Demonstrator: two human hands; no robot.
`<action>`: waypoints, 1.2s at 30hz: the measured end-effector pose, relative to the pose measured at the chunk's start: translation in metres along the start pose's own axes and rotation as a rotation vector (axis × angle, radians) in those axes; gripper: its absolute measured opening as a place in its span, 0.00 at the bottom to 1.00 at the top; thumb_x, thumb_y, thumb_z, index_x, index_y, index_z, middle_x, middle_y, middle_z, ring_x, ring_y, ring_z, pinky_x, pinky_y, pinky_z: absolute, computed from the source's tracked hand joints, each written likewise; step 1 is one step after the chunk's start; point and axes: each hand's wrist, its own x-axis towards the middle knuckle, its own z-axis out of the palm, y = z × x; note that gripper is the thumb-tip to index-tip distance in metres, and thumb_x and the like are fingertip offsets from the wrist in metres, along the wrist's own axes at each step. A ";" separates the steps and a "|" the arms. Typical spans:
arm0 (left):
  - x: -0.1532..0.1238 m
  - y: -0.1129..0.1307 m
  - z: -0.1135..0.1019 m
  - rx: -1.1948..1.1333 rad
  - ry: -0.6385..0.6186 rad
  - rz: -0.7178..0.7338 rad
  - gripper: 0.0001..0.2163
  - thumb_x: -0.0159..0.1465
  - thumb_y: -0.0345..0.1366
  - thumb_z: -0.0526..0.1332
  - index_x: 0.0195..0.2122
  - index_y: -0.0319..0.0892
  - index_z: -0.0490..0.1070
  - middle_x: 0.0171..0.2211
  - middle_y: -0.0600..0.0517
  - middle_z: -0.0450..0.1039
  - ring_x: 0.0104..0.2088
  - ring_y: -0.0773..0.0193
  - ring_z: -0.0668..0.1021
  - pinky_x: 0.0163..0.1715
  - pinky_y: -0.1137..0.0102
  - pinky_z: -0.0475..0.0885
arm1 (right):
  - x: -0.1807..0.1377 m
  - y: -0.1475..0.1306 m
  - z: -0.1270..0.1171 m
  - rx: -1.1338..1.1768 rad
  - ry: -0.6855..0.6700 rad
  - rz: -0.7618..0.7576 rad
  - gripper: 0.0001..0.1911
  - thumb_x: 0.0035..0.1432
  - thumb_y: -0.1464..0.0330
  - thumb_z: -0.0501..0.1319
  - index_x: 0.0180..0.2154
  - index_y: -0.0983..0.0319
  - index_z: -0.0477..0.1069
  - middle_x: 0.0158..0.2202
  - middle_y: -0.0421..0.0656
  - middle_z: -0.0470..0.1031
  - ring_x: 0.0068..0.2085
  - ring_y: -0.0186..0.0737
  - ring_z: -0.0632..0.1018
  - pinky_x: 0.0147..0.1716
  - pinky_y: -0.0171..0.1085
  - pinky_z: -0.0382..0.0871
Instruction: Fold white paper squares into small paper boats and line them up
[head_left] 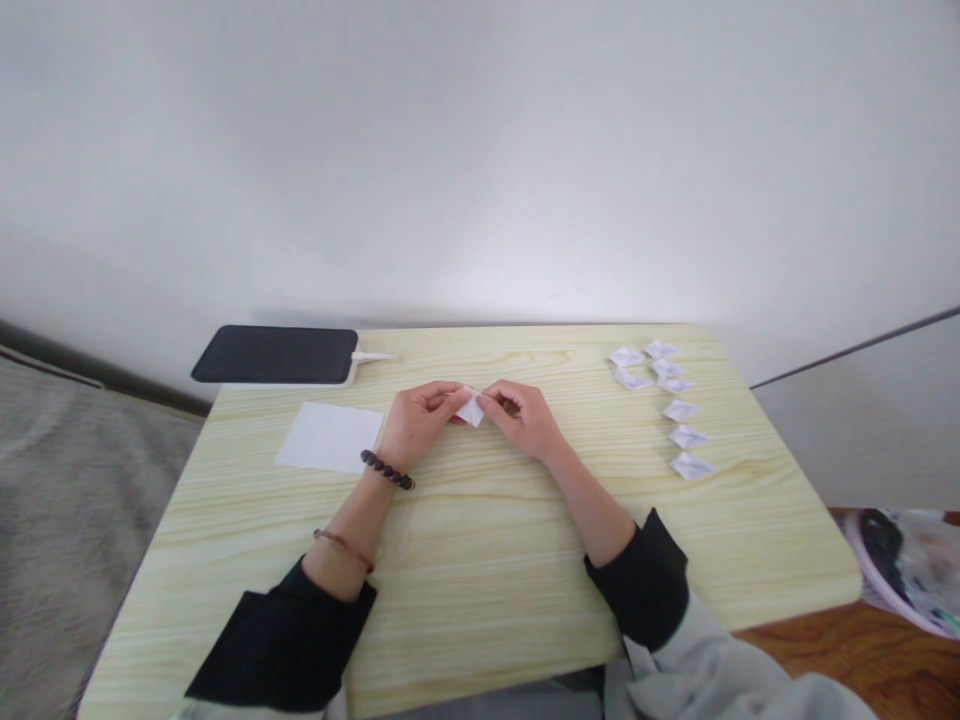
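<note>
Between my two hands, just above the middle of the table, is a small folded white paper (471, 411) with a point facing down toward me. My left hand (425, 419) pinches its left side between thumb and fingers. On the right side, the thumb and forefinger of my right hand (522, 414) grip the paper's upper edge. Left of my left wrist lies a flat white sheet of paper (330, 437). Several small folded paper boats (688, 437) stand at the right of the table, in a column with two more beside its far end.
A black-screened phone (277, 355) with a white cable (375, 356) plugged in lies at the table's far left corner. The wooden table (480, 580) meets a white wall (480, 160) behind. A bin (892, 570) with plastic in it stands on the floor at right.
</note>
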 end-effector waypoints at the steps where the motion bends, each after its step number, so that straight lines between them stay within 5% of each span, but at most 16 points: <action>1: 0.000 0.000 -0.001 -0.015 -0.025 -0.010 0.22 0.52 0.50 0.66 0.40 0.37 0.76 0.33 0.48 0.81 0.31 0.59 0.81 0.34 0.67 0.77 | 0.000 0.001 0.000 0.009 0.020 -0.001 0.11 0.59 0.65 0.57 0.28 0.63 0.71 0.24 0.38 0.71 0.24 0.30 0.67 0.24 0.31 0.58; 7: 0.001 -0.002 -0.005 0.023 -0.142 -0.045 0.22 0.49 0.46 0.70 0.42 0.39 0.75 0.33 0.49 0.81 0.35 0.57 0.81 0.39 0.65 0.76 | -0.001 0.003 0.001 0.017 0.096 -0.013 0.11 0.58 0.65 0.58 0.27 0.63 0.72 0.22 0.38 0.70 0.24 0.30 0.67 0.24 0.31 0.58; 15: -0.001 0.004 -0.006 0.070 -0.221 -0.069 0.14 0.52 0.45 0.68 0.33 0.39 0.77 0.28 0.51 0.80 0.31 0.60 0.81 0.34 0.70 0.75 | -0.001 0.003 -0.001 -0.023 -0.017 -0.052 0.13 0.61 0.65 0.55 0.25 0.62 0.69 0.23 0.38 0.67 0.25 0.30 0.66 0.25 0.32 0.57; 23: 0.000 0.001 -0.011 0.106 -0.239 0.016 0.17 0.59 0.50 0.60 0.30 0.39 0.79 0.29 0.50 0.80 0.29 0.62 0.80 0.31 0.72 0.75 | -0.001 0.002 -0.002 -0.013 -0.008 -0.061 0.15 0.62 0.63 0.54 0.25 0.62 0.67 0.23 0.38 0.65 0.25 0.31 0.65 0.26 0.32 0.57; 29: -0.002 0.005 -0.006 0.124 -0.168 0.028 0.17 0.58 0.49 0.61 0.31 0.39 0.78 0.28 0.50 0.80 0.29 0.62 0.80 0.31 0.71 0.75 | -0.001 0.002 -0.001 -0.029 0.005 -0.086 0.15 0.62 0.64 0.54 0.25 0.62 0.67 0.22 0.38 0.65 0.25 0.31 0.65 0.26 0.33 0.57; 36: -0.002 0.005 -0.004 0.131 -0.229 0.006 0.18 0.53 0.50 0.66 0.32 0.39 0.77 0.29 0.49 0.80 0.30 0.60 0.79 0.31 0.70 0.74 | 0.000 0.000 -0.001 0.003 0.019 -0.109 0.08 0.59 0.67 0.57 0.28 0.61 0.68 0.27 0.39 0.66 0.27 0.32 0.66 0.26 0.33 0.60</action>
